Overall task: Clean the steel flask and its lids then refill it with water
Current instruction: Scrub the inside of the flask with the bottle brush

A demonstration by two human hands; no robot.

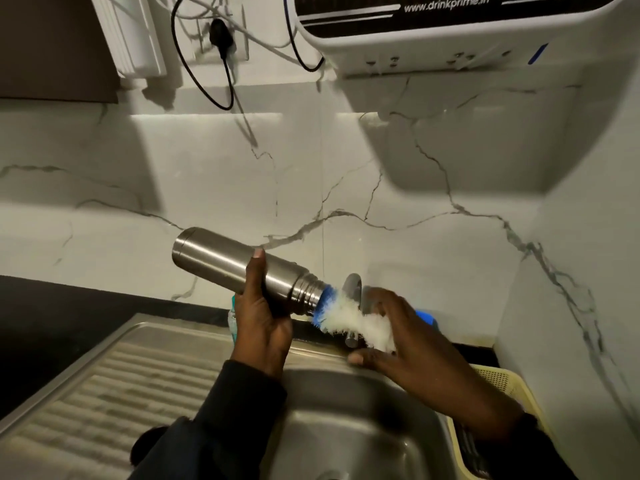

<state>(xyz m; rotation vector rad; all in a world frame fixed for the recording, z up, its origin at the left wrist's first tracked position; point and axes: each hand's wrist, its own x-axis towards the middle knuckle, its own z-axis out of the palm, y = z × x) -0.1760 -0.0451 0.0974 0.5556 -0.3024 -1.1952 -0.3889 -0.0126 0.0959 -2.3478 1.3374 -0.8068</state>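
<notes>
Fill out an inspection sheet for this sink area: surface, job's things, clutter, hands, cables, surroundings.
Surface: steel sink with ribbed drainboard, dark counter behind.
Job's things: steel flask, lid off, tilted mouth-down to the right; blue-and-white bottle brush at its mouth. Lids: nothing seen.
Clutter: yellow plastic basket right of the sink.
Hands: left hand grips the flask; right hand holds the brush.
Cables: black cable from a wall plug, white cables beside it.
Surroundings: marble-pattern wall, water purifier above, tap.
</notes>
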